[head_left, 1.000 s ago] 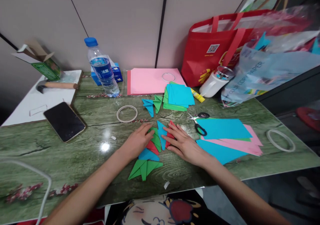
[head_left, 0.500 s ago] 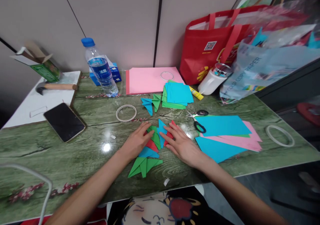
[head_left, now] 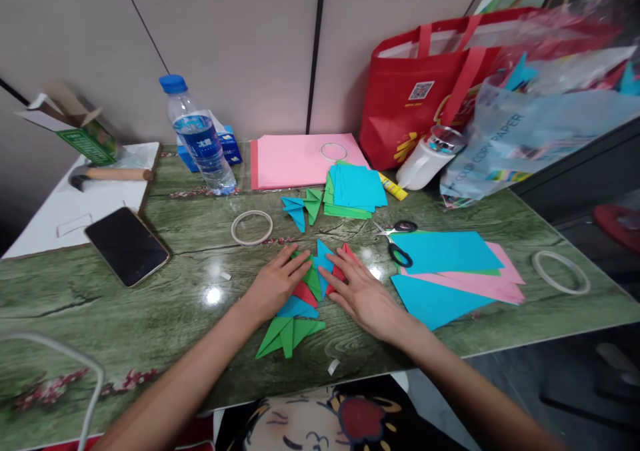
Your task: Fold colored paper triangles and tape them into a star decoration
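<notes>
Folded paper pcs [head_left: 324, 254] lie mid-table, toward the near edge, under & around the person's 2 hands. L hand [head_left: 273, 285] rests palm down over the green pc [head_left: 314, 283], fingers close together w/ tips draped on its upper part; thumb's hidden, so can't tell if it pinches. R hand [head_left: 369, 299] lies over the red pc [head_left: 339, 275], fingers spread — no pinch visible — and 1 fingertip reaches onto the blue pc beside it, which points away from the person, btwn the green & red pcs.

Vs. 1 s ago, both hands are in nearly the same spots; L fingertips now reach a bit farther across the green pc, & R fingers shift slightly on the red. The view itself moves a little, so can't tell if the pcs slide.

Below the L hand, a 2nd red pc [head_left: 306, 293] & a 2nd blue pc [head_left: 297, 307] are partly covered; a 2nd green pc [head_left: 287, 334] sits nearest the edge. Unmoved since then: 2 small folded pcs [head_left: 295, 212] farther back, the blue/green stack of squares [head_left: 359, 187], scissors [head_left: 390, 237] overlapping the corner of a blue sheet [head_left: 447, 251], tape roll [head_left: 252, 242] — plus, off to the left, the bottle [head_left: 203, 147] & phone [head_left: 127, 247].
</notes>
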A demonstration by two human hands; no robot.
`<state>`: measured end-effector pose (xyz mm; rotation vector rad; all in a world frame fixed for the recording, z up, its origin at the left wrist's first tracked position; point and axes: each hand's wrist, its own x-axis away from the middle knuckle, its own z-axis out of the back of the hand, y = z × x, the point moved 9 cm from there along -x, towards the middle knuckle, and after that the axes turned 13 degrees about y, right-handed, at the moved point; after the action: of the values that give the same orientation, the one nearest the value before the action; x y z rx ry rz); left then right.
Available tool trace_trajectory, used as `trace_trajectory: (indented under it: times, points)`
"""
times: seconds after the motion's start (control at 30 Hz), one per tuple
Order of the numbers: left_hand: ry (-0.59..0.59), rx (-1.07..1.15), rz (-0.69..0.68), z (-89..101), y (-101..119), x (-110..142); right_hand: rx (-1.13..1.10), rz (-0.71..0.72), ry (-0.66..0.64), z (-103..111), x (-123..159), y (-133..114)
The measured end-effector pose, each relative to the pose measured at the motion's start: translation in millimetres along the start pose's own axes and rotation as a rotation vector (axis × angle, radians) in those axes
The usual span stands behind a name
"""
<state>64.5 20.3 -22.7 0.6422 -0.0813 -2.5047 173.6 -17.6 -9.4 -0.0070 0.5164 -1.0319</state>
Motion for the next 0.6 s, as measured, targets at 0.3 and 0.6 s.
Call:
trace_trajectory:
  times: [0.3, 0.6]
  points:
    - [-0.047, 0.046, -0.016, -0.3, 3.9, -3.2, -0.007, -0.004, 0.012, 3.0, -1.2, -1.7]
    - [-0.103, -0.014, -0.020, -1.1, 9.1, -5.2, 0.005, 0.007, -0.017, -1.1, 1.5, -0.4]
